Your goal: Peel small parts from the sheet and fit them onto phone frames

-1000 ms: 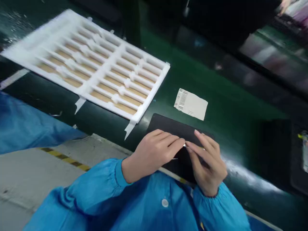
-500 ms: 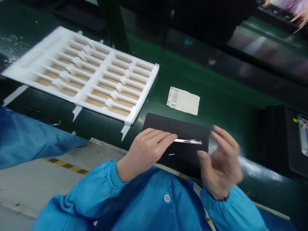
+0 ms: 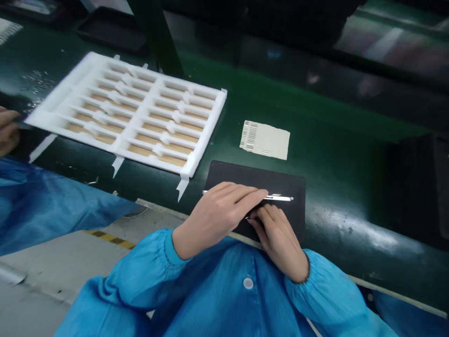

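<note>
Our left hand (image 3: 220, 213) holds a thin white-edged thing (image 3: 281, 198) over the black mat (image 3: 245, 172); our right hand (image 3: 278, 234) curls at a small shiny bit (image 3: 247, 217), maybe pinching it, we can't tell; we seem partway, with silver strips (image 3: 251, 135) left on the card (image 3: 275, 140).

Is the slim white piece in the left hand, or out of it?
In: the left hand closes over the slim white piece, whose right end shows beyond. Whether it touches the black mat, I cannot tell.
</note>
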The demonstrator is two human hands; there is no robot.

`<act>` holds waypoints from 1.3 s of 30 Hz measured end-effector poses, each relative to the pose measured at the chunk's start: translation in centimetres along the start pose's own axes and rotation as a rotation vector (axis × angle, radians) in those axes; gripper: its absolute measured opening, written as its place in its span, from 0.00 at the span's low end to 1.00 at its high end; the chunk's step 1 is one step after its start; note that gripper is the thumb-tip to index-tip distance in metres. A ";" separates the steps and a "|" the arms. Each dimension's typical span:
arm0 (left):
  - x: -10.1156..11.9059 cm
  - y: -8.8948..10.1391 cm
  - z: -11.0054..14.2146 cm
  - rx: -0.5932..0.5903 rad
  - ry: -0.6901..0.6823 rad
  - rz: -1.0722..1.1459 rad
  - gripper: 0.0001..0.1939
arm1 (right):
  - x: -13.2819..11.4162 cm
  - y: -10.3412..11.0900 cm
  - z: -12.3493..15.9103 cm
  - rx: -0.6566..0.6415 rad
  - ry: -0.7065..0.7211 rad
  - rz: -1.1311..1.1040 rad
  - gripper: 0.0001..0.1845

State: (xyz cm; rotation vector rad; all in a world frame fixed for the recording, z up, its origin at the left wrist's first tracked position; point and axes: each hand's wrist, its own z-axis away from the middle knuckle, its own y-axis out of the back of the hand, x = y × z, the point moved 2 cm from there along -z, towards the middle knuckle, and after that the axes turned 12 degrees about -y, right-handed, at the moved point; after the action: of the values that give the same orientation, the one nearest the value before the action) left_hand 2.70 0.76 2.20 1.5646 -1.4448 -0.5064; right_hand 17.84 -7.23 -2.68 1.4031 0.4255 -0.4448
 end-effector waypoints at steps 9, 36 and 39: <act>-0.1 -0.2 0.1 -0.038 0.064 -0.007 0.17 | -0.1 0.1 -0.4 0.006 -0.050 -0.134 0.07; 0.0 0.2 -0.4 0.070 0.159 0.159 0.16 | -1.2 3.5 0.4 0.679 -0.053 -0.749 0.09; 0.1 0.7 -0.5 0.125 0.148 0.251 0.11 | -1.1 2.9 -0.8 0.575 -0.124 -0.753 0.05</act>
State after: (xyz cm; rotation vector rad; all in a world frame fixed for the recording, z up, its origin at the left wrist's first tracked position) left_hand 2.75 0.87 3.07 1.4565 -1.5536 -0.1521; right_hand 18.50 -6.09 0.24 1.7212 0.7637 -1.3415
